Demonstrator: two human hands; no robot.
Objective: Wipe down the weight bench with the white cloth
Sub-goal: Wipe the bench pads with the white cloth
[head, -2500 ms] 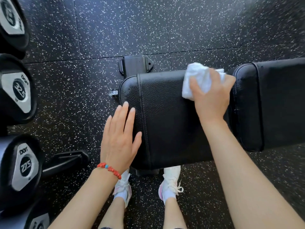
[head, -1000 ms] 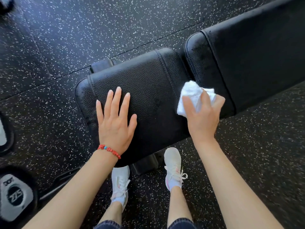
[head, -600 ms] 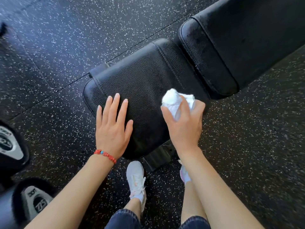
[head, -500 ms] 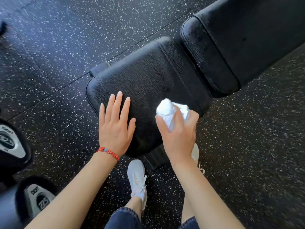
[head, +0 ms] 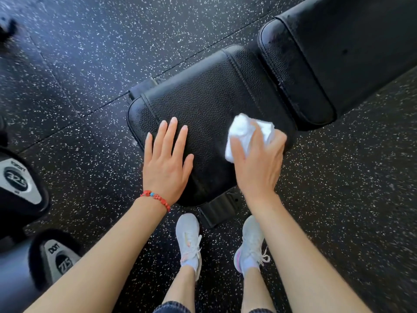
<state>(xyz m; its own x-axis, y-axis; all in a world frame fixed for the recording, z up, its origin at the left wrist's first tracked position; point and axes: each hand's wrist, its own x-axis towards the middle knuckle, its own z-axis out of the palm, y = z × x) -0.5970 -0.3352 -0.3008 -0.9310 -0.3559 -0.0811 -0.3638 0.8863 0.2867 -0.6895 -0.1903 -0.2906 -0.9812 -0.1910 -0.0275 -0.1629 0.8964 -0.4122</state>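
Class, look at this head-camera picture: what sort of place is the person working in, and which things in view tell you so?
Most likely a gym. A black padded weight bench stands on speckled rubber flooring, and dumbbells with numbered end caps sit at the left edge.

The upper dumbbell end cap (head: 17,180) reads "32.5"; the lower dumbbell end cap (head: 61,260) reads "27.5".
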